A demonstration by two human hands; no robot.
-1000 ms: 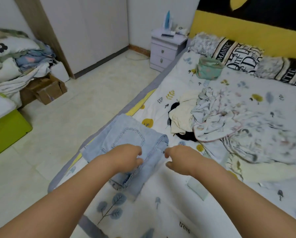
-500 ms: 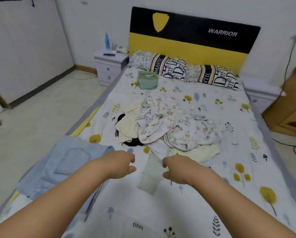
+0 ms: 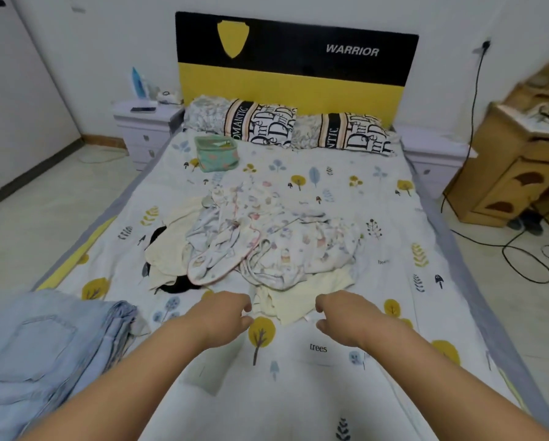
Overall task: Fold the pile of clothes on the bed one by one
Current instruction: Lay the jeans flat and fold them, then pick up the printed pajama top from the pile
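Head camera, looking down bed [image 3: 394,192] toward headboard [image 3: 295,58].

Rumpled pile of clothes [image 3: 260,246] mid-bed, possibly folded jeans [image 3: 44,348] at left edge

Headboard [image 3: 298,58]: bore "WARRIOR" in white capitals on its black upper band, right of a yellow shield emblem. Left pillow [image 3: 260,124]: striped edge read "ROMANTIC", with large ornate lettering beside it, not legible as words. Right pillow [image 3: 352,133]: edge showed "NTIC". Bedsheet [image 3: 330,377]: printed "trees" near the foot.
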